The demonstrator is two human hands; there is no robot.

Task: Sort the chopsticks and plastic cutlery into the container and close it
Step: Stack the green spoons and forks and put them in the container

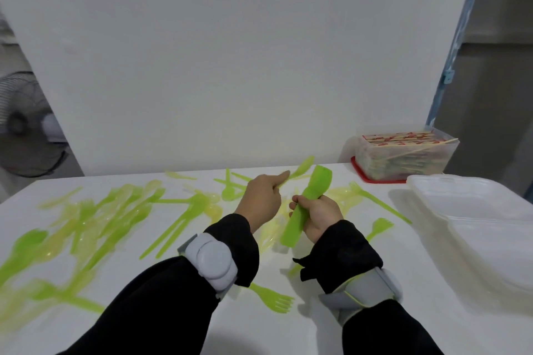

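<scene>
Green and yellow plastic forks and spoons (95, 219) lie scattered over the white table (274, 331), thickest at the left. My right hand (318, 217) is shut on a stacked bundle of green spoons (307, 203), held upright and tilted. My left hand (264, 199) pinches the handle of a single pale green spoon (302, 167), lifted above the table. A clear container (403, 157) at the back right holds wrapped chopsticks, with its red lid underneath. A loose green fork (272, 298) lies between my forearms.
An open white foam clamshell box (476, 225) sits at the right edge of the table. A white wall panel stands behind the table. A floor fan (23, 124) is beyond the table at the left.
</scene>
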